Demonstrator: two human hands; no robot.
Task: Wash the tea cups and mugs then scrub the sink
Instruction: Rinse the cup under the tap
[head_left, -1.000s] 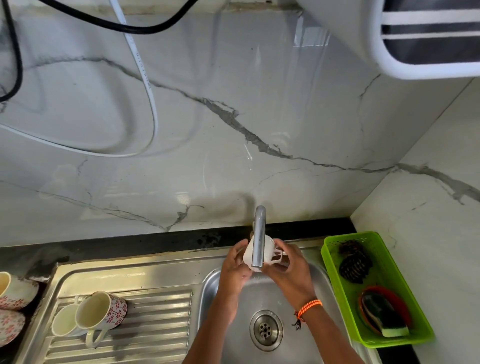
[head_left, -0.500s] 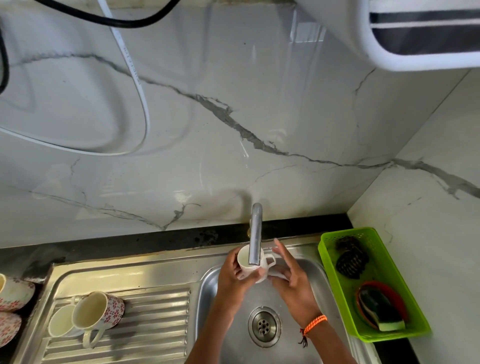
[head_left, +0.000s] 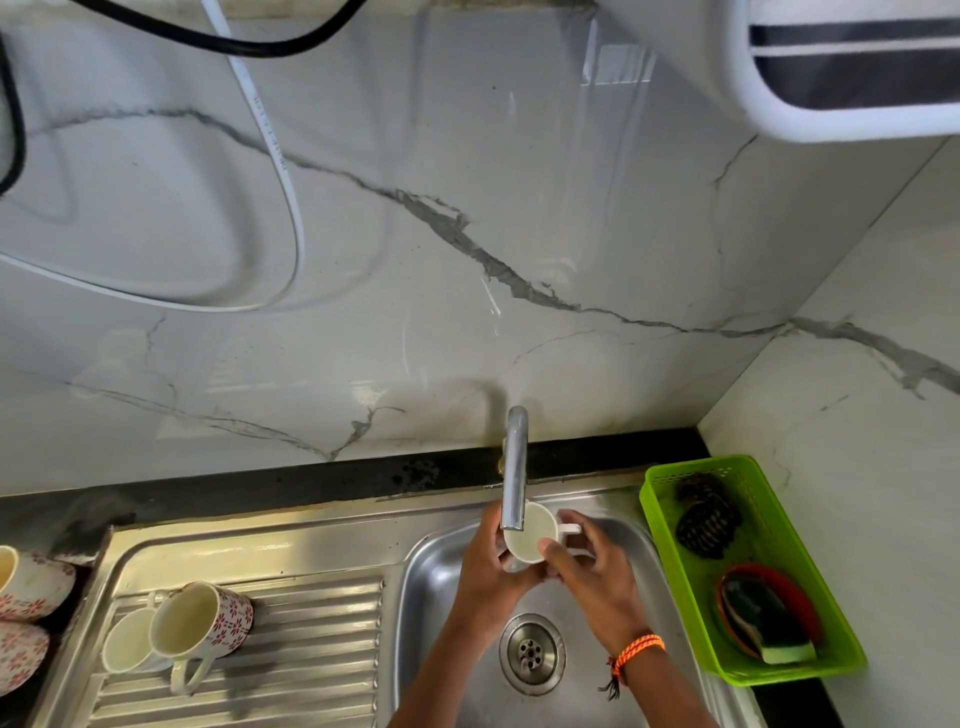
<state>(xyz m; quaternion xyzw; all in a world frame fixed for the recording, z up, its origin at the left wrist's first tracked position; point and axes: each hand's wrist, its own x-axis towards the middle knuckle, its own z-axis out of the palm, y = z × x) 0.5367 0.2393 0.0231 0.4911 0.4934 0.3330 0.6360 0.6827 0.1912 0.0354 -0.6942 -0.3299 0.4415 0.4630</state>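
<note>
Both hands grip one white cup (head_left: 529, 535) under the tap (head_left: 514, 478), left hand (head_left: 491, 564) steadying, right hand (head_left: 592, 569) at the handle side, probably rinsing; water flow unclear.

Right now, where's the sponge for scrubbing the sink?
In the head view the sponge lies at the near end of the green basket, right of the sink, just nearer than the dark scrubbers.
</note>
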